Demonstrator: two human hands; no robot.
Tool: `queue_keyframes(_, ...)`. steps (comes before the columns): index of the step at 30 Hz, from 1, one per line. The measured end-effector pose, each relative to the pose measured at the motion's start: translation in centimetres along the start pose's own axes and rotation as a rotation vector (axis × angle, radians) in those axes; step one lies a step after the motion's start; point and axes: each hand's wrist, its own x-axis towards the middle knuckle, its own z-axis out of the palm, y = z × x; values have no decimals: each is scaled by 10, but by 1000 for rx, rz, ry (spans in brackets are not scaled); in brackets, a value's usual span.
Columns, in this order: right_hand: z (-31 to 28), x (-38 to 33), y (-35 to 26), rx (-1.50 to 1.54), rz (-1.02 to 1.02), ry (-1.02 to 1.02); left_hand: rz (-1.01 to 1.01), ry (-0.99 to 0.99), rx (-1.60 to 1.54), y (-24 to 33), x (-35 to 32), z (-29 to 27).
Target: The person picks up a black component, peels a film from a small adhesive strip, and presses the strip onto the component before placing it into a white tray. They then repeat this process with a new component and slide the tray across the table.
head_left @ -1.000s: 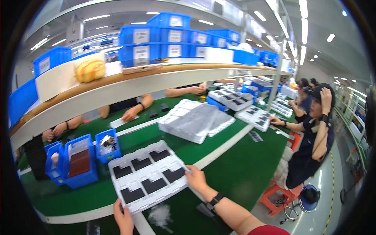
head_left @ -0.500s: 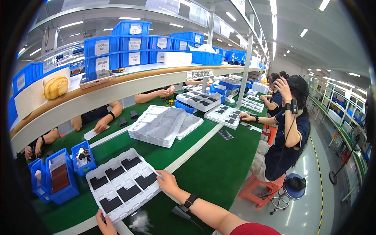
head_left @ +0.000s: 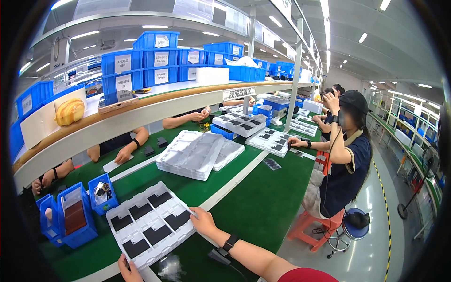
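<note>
A white plastic tray (head_left: 155, 210) lies tilted across the green table in front of me, its moulded pockets holding several flat black notched pieces (head_left: 158, 234). My right hand (head_left: 205, 222) grips the tray's right edge, thumb on top. At the near left corner, my left hand (head_left: 129, 270) closes round the rim; its lower part is cut off by the picture's edge. Just below the tray is a crumpled clear plastic bag (head_left: 171, 268). A dark device with a cable (head_left: 219, 256) sits by my right forearm.
Blue bins (head_left: 75, 221) stand left of the tray. Beyond it are stacked white trays (head_left: 188, 157) and a small dark sheet (head_left: 272, 164). A shelf with blue boxes (head_left: 159, 61) runs overhead. A co-worker (head_left: 345, 160) sits on a red stool (head_left: 312, 229) at right; other people's hands (head_left: 124, 152) work opposite.
The view has shifted slightly. Both my hands keep hold of the tray, which has hardly moved. At right, the co-worker's raised hand has moved left, in front of the head.
</note>
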Motion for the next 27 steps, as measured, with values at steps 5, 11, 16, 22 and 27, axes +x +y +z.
queue_keyframes(5,-1,1,-1,1,6,-10,6,4,-25,-6,1,1)
queue_keyframes(11,-1,0,0,-9,9,-15,-2,4,-24,-8,2,2)
queue_keyframes(16,-4,1,-5,17,63,-47,7,4,9,0,1,1)
queue_keyframes(22,-1,0,-1,-2,15,-23,-1,8,-10,-9,3,2)
queue_keyframes(27,0,0,-2,8,17,-11,-5,12,-8,-5,1,1)
